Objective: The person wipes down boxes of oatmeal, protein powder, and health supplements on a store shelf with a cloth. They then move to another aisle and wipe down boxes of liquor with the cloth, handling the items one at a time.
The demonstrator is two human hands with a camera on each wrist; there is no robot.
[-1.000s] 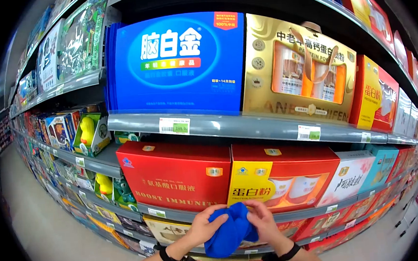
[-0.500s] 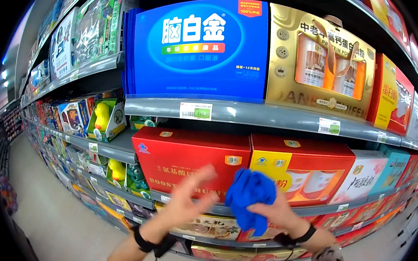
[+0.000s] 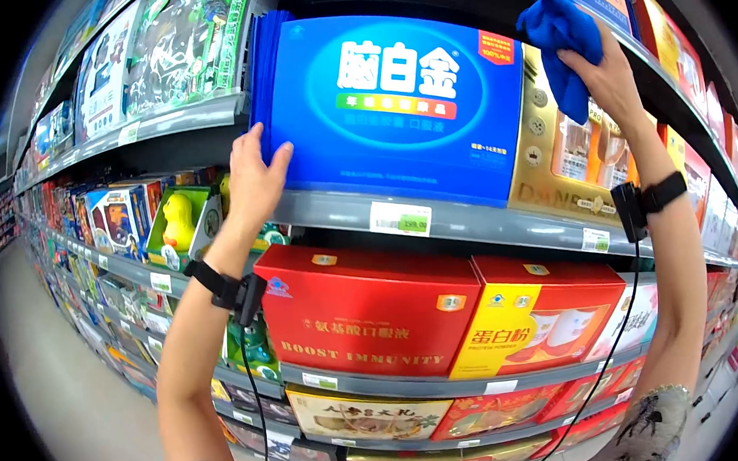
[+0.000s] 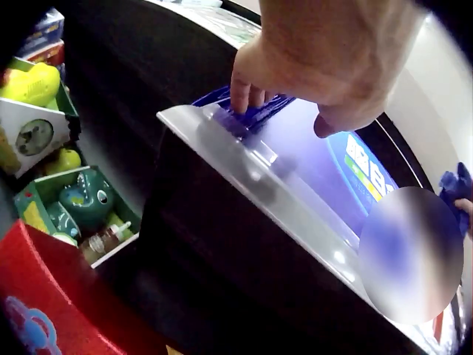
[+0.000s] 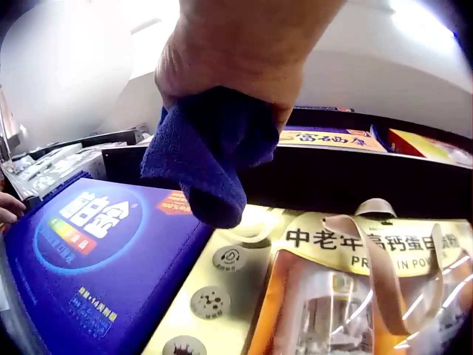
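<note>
My right hand (image 3: 612, 80) grips a crumpled blue cloth (image 3: 559, 46), raised in front of the upper right corner of a large blue gift box (image 3: 398, 148). In the right wrist view the cloth (image 5: 211, 151) hangs below the hand over the seam between the blue box and a gold protein powder box (image 5: 247, 229). At the blue box's left end, my left hand (image 3: 256, 178) has its fingertips at the side edge and its thumb apart from them over the front. The left wrist view shows the fingers (image 4: 244, 92) pointing down at that end.
The blue box stands on a grey shelf edge (image 3: 317, 208) with a price tag (image 3: 399, 219). Red boxes (image 3: 365, 307) fill the shelf below. Boxed yellow duck toys (image 3: 178, 221) sit to the left. Wrist camera cables (image 3: 256, 389) hang from both arms.
Both hands held the cloth low in front; the left hand let go and rose to the blue box's left edge. The right hand carried the cloth up to the box's upper right.
</note>
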